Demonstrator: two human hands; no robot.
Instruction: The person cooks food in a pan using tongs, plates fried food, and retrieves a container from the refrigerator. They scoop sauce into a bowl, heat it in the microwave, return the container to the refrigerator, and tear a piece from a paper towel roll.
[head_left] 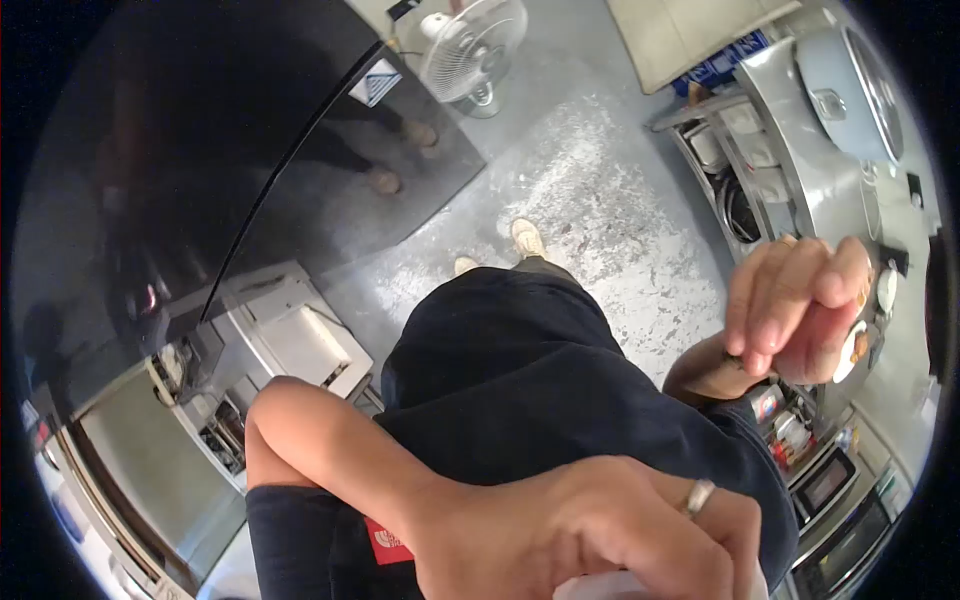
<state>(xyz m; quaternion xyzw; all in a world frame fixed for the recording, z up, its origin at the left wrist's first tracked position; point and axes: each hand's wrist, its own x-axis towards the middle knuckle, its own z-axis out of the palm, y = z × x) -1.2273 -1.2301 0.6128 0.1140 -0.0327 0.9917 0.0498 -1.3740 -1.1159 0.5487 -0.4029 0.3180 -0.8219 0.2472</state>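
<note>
Across the bottom of the view, close to the camera, my left hand reaches in front of my dark shirt. Its fingers are curled closed, and a ring is on one of them. A pale, smooth thing shows under these fingers, cut off by the frame's lower edge; I cannot make out its kind. My right hand is raised at the right, apart from the left. Its fingers are bent inward and close together, and nothing shows in them.
A dark glossy refrigerator-like cabinet fills the upper left. A white fan stands on the worn grey floor. At the right, a rice cooker sits on a metal counter. A microwave is at the lower right.
</note>
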